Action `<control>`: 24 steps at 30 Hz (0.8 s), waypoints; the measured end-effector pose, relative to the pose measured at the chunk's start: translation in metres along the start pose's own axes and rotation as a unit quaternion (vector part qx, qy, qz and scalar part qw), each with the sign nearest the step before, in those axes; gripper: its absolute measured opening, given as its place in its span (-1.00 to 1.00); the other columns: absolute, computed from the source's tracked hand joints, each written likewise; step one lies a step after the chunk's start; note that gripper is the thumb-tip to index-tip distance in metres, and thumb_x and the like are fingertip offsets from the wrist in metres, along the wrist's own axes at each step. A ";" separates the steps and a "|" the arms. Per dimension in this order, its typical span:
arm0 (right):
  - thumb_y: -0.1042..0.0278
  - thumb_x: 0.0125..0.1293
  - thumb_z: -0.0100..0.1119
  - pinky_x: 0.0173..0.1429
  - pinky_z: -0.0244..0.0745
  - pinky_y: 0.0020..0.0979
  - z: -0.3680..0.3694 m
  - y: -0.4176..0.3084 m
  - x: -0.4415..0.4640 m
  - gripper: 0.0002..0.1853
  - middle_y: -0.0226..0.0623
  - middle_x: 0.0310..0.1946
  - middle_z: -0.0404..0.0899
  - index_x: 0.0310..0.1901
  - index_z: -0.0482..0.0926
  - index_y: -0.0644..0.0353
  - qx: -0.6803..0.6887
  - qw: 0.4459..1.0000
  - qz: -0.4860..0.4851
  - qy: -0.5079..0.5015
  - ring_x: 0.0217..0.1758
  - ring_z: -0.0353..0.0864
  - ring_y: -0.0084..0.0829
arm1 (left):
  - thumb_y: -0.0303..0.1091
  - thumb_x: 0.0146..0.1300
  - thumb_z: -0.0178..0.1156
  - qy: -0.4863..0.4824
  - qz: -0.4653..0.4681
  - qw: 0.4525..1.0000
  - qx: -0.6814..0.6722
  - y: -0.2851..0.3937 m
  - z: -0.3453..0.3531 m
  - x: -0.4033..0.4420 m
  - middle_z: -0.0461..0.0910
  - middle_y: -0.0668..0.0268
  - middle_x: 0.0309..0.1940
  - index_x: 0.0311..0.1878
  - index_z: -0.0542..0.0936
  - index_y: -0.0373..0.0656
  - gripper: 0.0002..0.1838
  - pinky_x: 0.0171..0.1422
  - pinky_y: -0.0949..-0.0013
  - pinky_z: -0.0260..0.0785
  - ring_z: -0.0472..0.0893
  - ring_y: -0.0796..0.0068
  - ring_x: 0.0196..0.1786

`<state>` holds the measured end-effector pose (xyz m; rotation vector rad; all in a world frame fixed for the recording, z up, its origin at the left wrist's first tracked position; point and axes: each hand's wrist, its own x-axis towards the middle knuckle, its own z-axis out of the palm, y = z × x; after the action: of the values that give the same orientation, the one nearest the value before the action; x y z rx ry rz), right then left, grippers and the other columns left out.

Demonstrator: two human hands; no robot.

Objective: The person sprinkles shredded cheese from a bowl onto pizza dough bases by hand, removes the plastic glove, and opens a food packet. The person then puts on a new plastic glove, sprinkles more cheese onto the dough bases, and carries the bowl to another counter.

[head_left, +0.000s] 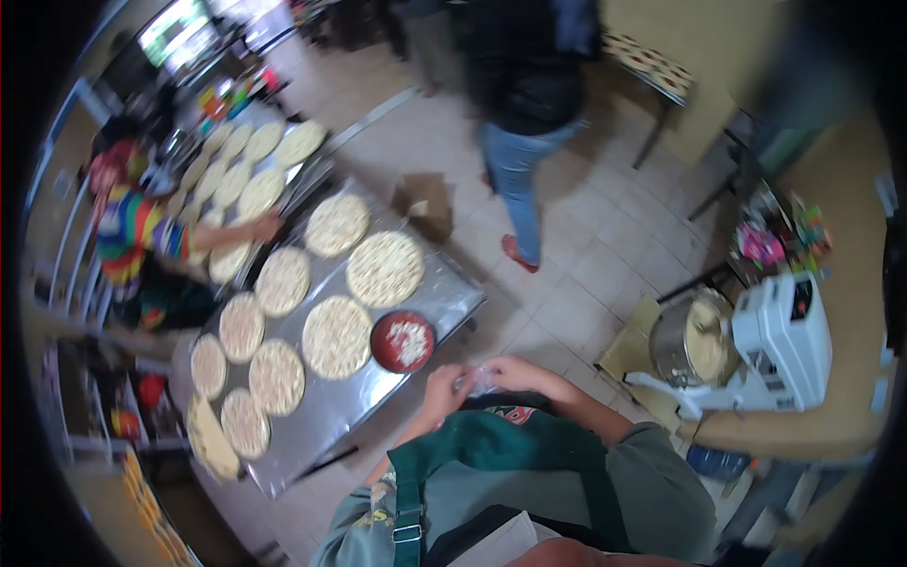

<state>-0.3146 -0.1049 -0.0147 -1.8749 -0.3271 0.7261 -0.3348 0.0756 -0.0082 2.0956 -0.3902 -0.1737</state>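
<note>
Close in front of my apron, my left hand (pixel 444 390) and my right hand (pixel 515 372) are drawn together with fingers closed. Between them is a small crumpled piece of clear plastic (pixel 483 380), pinched from both sides; whether it is a bag I cannot tell. Just beyond my left hand, a red bowl (pixel 380 353) with white crumbled bits inside stands at the edge of a metal table (pixel 373 408). Several flat round dough pieces (pixel 337 337) topped with pale crumbs lie on this table.
Across the table a person in a striped top (pixel 142 227) reaches over more dough rounds (pixel 231 184). Another person in jeans (pixel 520 180) stands ahead. A cardboard box (pixel 425 203) is on the floor. At right stands a white mixer (pixel 782 345) with a bowl of batter.
</note>
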 end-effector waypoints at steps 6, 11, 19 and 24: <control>0.28 0.16 0.03 -0.19 0.33 -0.57 -0.061 -0.007 -0.067 -0.72 -0.35 -0.28 0.52 -0.13 0.48 0.23 0.204 0.973 0.077 0.075 -0.29 0.40 -0.63 | -0.43 0.04 0.10 -0.064 -0.007 0.997 -0.051 -0.013 0.044 0.043 0.47 0.18 -0.54 -0.43 0.50 -0.26 -0.91 -0.39 0.38 0.29 0.47 0.36 -0.49; 0.31 0.13 0.06 -0.13 0.33 -0.53 -0.112 0.065 -0.116 -0.72 -0.37 -0.30 0.52 -0.14 0.48 0.26 0.291 0.905 0.000 0.310 -0.25 0.46 -0.55 | -0.38 0.11 0.07 -0.129 -0.015 0.982 -0.135 -0.002 0.106 0.108 0.47 0.22 -0.53 -0.39 0.49 -0.28 -0.86 -0.38 0.48 0.30 0.46 0.51 -0.48; 0.26 0.04 0.16 0.02 0.30 -0.38 -0.203 0.089 -0.193 -0.53 -0.17 0.06 0.25 0.02 0.36 0.16 -0.002 0.864 -0.030 0.503 0.06 0.28 -0.39 | -0.39 0.10 0.10 -0.225 -0.012 0.960 -0.169 0.093 0.222 0.207 0.47 0.37 -0.53 -0.34 0.49 -0.23 -0.88 -0.35 0.57 0.27 0.41 0.63 -0.46; 0.21 -0.02 0.19 0.00 0.33 -0.33 -0.249 0.118 -0.173 -0.50 -0.19 0.03 0.26 0.00 0.36 0.14 -0.038 0.883 -0.013 0.468 0.05 0.30 -0.31 | -0.46 0.10 0.09 -0.287 0.114 0.928 -0.209 0.119 0.279 0.266 0.49 0.32 -0.44 -0.34 0.49 -0.25 -0.92 -0.30 0.56 0.29 0.43 0.63 -0.39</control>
<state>-0.3076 -0.4302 0.0023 -2.0583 0.2493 -0.2677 -0.1871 -0.2980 -0.0463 1.5336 -0.8603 -0.6798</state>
